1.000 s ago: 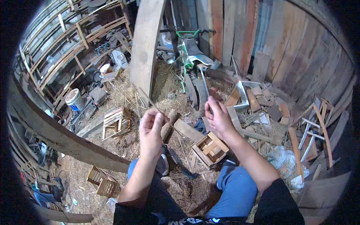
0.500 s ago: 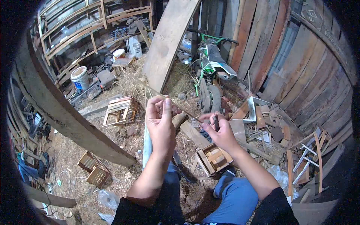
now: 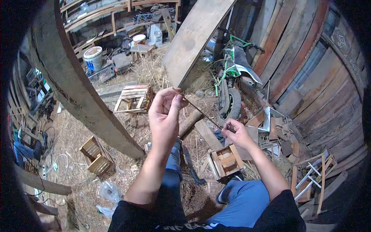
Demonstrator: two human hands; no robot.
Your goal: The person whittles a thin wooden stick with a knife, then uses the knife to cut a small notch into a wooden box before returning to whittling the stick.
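Observation:
A thin brown stick [image 3: 201, 111] slants between my two hands, down to the right. My left hand [image 3: 167, 110] pinches its upper end between thumb and fingers. At its lower end my right hand [image 3: 236, 133] has its fingers closed, with something small and dark by the fingertips that is too small to name. Below my right hand, a small wooden crate [image 3: 225, 162] with wood pieces in it sits on the straw-covered ground.
A curved wooden post [image 3: 83, 91] rises at the left. A wide board [image 3: 193, 38] leans ahead, beside a green and white motorbike [image 3: 235, 69]. Slatted crates [image 3: 132, 99] [image 3: 96, 156], a white bucket [image 3: 93, 58] and scrap wood [image 3: 280, 131] lie around.
My right hand has moved away from my left, to the right and slightly down, and more of the stick shows between them. The view has shifted, with the surroundings displaced to the right.

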